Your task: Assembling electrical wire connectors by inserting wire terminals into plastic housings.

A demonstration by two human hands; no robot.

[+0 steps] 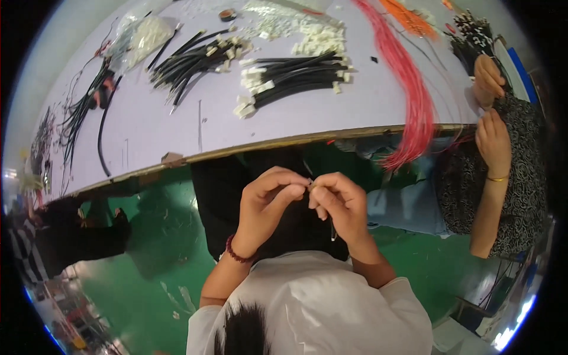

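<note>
Above my lap, just short of the table edge, my hands meet fingertip to fingertip. My left hand (266,207), with a dark red bead bracelet (238,251) on its wrist, pinches a tiny piece between thumb and forefinger; its kind is hidden by the fingers. My right hand (345,207) is closed at the same spot, thumb against its curled fingers. From below it hangs the end of a thin dark cable (333,229) with a pale tip. Nearest on the table lies a bundle of black cables (302,80) with white connectors on both ends.
Another cable pile (192,65), loose white connectors (319,36) and a tape roll (226,15) lie on the white table (236,133). Pink wires (414,100) hang over its edge. On the right a co-worker's hands (492,127) are close; another person (77,236) is at left.
</note>
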